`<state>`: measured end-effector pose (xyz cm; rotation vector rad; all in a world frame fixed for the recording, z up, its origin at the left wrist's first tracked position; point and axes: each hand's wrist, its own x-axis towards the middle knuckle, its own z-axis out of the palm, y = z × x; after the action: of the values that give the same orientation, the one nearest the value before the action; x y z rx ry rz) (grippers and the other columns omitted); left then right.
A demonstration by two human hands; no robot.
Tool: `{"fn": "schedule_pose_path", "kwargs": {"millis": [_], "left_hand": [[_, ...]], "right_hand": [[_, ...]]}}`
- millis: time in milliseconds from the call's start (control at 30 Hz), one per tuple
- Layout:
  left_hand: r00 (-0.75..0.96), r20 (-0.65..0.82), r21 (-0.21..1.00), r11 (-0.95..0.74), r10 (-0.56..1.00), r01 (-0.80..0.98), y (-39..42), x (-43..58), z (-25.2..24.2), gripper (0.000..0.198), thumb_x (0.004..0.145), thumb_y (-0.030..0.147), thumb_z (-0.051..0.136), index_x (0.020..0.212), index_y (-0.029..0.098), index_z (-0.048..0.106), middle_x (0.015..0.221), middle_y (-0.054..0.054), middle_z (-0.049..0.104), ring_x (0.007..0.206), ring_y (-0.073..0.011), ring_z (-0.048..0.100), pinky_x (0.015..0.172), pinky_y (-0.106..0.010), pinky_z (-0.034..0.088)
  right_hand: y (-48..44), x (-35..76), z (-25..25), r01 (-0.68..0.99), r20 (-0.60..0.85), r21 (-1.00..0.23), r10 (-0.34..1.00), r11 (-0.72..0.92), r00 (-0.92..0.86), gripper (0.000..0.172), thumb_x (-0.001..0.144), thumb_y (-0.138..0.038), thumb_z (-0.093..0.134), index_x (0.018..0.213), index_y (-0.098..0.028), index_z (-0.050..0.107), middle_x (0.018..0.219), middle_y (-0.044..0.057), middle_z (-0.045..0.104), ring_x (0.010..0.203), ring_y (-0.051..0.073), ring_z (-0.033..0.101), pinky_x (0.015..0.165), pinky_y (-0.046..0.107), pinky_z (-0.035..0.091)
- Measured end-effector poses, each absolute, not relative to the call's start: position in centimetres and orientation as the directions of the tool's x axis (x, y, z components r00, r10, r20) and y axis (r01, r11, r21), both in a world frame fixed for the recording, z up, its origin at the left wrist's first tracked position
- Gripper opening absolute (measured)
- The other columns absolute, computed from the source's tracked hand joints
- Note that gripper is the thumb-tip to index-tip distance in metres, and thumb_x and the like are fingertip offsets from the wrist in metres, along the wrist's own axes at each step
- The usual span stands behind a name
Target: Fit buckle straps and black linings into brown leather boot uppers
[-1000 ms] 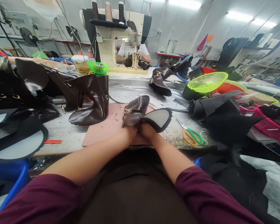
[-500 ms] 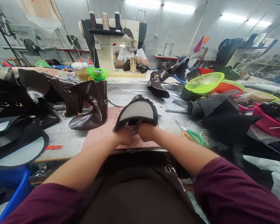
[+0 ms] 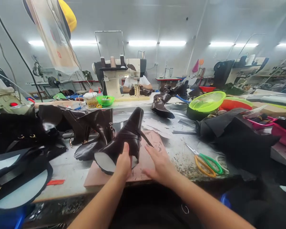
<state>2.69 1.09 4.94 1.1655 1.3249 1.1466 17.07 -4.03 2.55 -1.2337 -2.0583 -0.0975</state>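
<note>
A dark brown boot upper with a pale lining stands tilted over a pink board. My left hand grips its lower part, thumb laid up along the leather and the other fingers mostly hidden. From the upper's right side a narrow strap sticks out loose. Just right of that strap is my right hand, open with fingers apart, holding nothing. Close by on the left, another brown boot upper rests among several similar pieces.
Scissors with green and orange handles lie at right, near black fabric pieces and a green basket. A red strip lies at left. Across the bench, a person sits behind a sewing machine.
The boot upper has turned from its lining edge facing me to standing with its shaft up. My right hand has let go and opened to the right. The view has tilted up.
</note>
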Motion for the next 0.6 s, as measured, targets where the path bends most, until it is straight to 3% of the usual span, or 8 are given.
{"fn": "schedule_pose_path", "kwargs": {"millis": [67, 167, 300, 400, 500, 600], "left_hand": [[0.047, -0.121, 0.965, 0.129, 0.991, -0.229, -0.4, 3.5, 6.1, 0.052, 0.087, 0.044, 0.028, 0.109, 0.007, 0.057, 0.104, -0.017, 0.064, 0.102, -0.0255, 0.058, 0.087, -0.036, 0.046], [0.242, -0.094, 0.743, 0.230, 0.966, -0.628, -2.3, 3.9, 7.6, 0.034, 0.076, 0.032, 0.055, 0.102, 0.011, 0.064, 0.097, -0.011, 0.068, 0.093, -0.0240, 0.062, 0.080, -0.032, 0.051], [0.257, -0.155, 0.675, 0.292, 0.954, -0.678, -3.5, 3.6, 8.7, 0.025, 0.069, 0.013, 0.064, 0.094, 0.014, 0.067, 0.091, -0.008, 0.070, 0.078, -0.0194, 0.065, 0.061, -0.026, 0.055], [0.239, -0.245, 0.649, 0.342, 0.940, -0.680, -4.0, 3.6, 9.0, 0.019, 0.073, 0.009, 0.060, 0.089, 0.013, 0.069, 0.091, -0.008, 0.070, 0.076, -0.0187, 0.066, 0.062, -0.026, 0.057], [0.272, -0.289, 0.603, 0.395, 0.918, -0.693, -4.1, 4.0, 9.0, 0.015, 0.075, 0.009, 0.058, 0.084, 0.013, 0.070, 0.087, -0.009, 0.070, 0.078, -0.0192, 0.066, 0.066, -0.027, 0.057], [0.284, -0.296, 0.607, 0.410, 0.912, -0.681, -3.5, 4.8, 8.6, 0.013, 0.075, 0.009, 0.058, 0.081, 0.012, 0.070, 0.085, -0.009, 0.070, 0.076, -0.0177, 0.067, 0.067, -0.026, 0.056]], "right_hand": [[-3.5, 16.8, 1.7, 0.780, 0.650, -0.328, 0.727, 0.533, -0.223, 0.080, 0.075, -0.026, 0.055, 0.140, -0.007, 0.012, 0.137, 0.022, 0.036, 0.126, 0.029, 0.035, 0.093, 0.045, 0.044], [-3.0, 16.2, 1.7, 0.792, 0.776, -0.294, 0.617, 0.536, -0.129, 0.076, 0.078, -0.010, 0.040, 0.142, -0.014, -0.002, 0.138, 0.017, 0.035, 0.126, 0.026, 0.037, 0.093, 0.045, 0.045], [-2.6, 16.5, 2.3, 0.844, 0.857, -0.209, 0.508, 0.494, -0.086, 0.074, 0.078, -0.008, 0.039, 0.142, -0.013, 0.003, 0.127, 0.016, 0.050, 0.110, 0.028, 0.053, 0.085, 0.042, 0.051], [-2.5, 17.0, 2.2, 0.848, 0.858, -0.209, 0.507, 0.487, -0.080, 0.071, 0.078, -0.006, 0.036, 0.142, -0.012, 0.005, 0.117, 0.016, 0.059, 0.089, 0.024, 0.064, 0.072, 0.036, 0.056], [-2.3, 16.9, 2.0, 0.750, 0.820, -0.386, 0.573, 0.538, 0.011, 0.064, 0.080, -0.008, 0.037, 0.141, -0.016, 0.019, 0.116, 0.014, 0.060, 0.092, 0.023, 0.064, 0.073, 0.035, 0.056], [-1.8, 16.1, 1.9, 0.483, 0.672, -0.671, 0.736, 0.563, 0.077, 0.051, 0.081, -0.015, 0.042, 0.131, -0.022, 0.040, 0.116, 0.008, 0.060, 0.108, 0.023, 0.056, 0.086, 0.038, 0.050]]}}
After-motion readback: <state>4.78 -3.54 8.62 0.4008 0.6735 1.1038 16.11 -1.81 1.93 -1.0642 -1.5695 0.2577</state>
